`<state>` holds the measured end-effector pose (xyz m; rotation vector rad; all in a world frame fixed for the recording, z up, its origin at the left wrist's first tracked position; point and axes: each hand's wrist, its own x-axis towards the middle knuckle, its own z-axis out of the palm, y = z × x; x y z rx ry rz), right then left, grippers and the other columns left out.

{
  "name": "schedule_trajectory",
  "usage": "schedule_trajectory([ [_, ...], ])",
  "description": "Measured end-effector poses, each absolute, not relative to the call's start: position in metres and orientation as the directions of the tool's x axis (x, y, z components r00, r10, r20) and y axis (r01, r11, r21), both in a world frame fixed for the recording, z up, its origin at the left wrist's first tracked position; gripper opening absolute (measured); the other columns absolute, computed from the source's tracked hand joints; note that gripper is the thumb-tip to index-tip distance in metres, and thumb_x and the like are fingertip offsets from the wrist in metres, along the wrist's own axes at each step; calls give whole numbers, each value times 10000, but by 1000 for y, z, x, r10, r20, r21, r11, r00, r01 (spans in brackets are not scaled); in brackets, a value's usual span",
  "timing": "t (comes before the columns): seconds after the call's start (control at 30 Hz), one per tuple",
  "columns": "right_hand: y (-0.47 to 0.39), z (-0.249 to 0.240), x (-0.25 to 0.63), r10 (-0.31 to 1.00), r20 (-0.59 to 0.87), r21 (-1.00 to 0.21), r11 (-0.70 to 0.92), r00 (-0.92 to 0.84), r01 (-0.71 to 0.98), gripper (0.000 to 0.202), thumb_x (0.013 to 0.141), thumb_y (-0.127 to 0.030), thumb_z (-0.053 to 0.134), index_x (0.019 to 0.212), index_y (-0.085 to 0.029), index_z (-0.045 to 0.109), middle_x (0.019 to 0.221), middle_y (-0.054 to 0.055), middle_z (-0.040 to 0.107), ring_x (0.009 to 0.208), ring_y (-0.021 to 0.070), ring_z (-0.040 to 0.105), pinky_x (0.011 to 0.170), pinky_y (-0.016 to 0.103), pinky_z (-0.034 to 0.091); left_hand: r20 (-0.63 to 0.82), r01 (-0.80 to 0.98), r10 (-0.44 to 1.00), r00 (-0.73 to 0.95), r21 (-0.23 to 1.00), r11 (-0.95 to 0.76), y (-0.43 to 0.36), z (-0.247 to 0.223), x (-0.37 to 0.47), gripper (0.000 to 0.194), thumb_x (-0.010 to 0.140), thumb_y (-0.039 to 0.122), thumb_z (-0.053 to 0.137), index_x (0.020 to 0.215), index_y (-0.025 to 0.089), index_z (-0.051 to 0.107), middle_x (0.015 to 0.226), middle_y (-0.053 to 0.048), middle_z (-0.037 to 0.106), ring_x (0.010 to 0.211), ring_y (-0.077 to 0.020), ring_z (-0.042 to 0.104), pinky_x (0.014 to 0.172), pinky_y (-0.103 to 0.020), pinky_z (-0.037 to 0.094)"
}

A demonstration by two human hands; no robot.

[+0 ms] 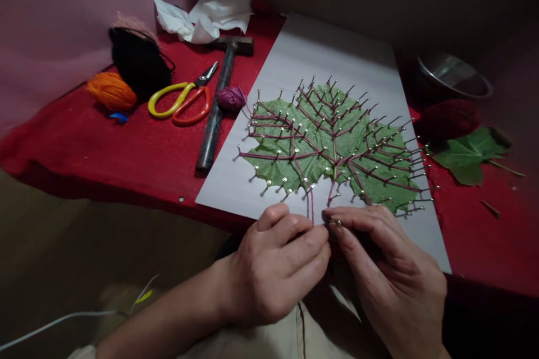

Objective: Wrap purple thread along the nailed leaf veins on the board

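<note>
On the white sheet [337,39] lies a big green leaf [343,143], with nails [278,152] all over it and purple thread [311,207] strung between them. One end goes out of sight behind the curled fingers of the left hand [286,261], so I cannot tell if that hand grips it. The right hand [391,263] has its thumb and finger close together at one nail; whether they hold it is hard to see. Both hands are near each other, just in front of the leaf, and cover some of the sheet's edge. To the left, a purple ball [231,99] sits by a hammer [209,143], near scissors [199,84], orange yarn [112,91] and black yarn [137,59]. To the right, a small leaf [465,157], a red ball [450,118] and a bowl [458,77] are dim.
</note>
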<state>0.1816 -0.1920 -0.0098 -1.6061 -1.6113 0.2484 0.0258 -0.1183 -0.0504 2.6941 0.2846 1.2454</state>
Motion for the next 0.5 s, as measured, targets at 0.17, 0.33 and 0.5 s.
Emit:
schedule_trajectory([
  [0.17,-191,-9,182,900,398,-670,155,176,726,124,880,-98,591,933,-200,637,863,-7,651,830,101,573,725,244,467,704,133,267,658,241,-961,-119,-46,24,226,895,96,461,983,63,667,1010,-95,705,892,-198,575,818,-390,412],
  [0.33,-190,-11,181,888,420,-660,156,188,735,104,877,-114,600,920,-198,642,853,-9,654,811,100,579,725,240,472,648,149,277,710,246,-958,-123,-38,18,277,906,101,422,1070,73,644,1045,-110,686,944,-214,577,883,-414,427],
  [0.5,-192,-15,182,872,449,-664,180,195,725,91,882,-150,595,919,-214,647,854,-5,651,808,117,590,714,248,471,685,272,402,607,296,-916,-114,-19,-16,328,851,40,451,1132,102,609,1185,-134,624,1048,-217,580,900,-393,470],
])
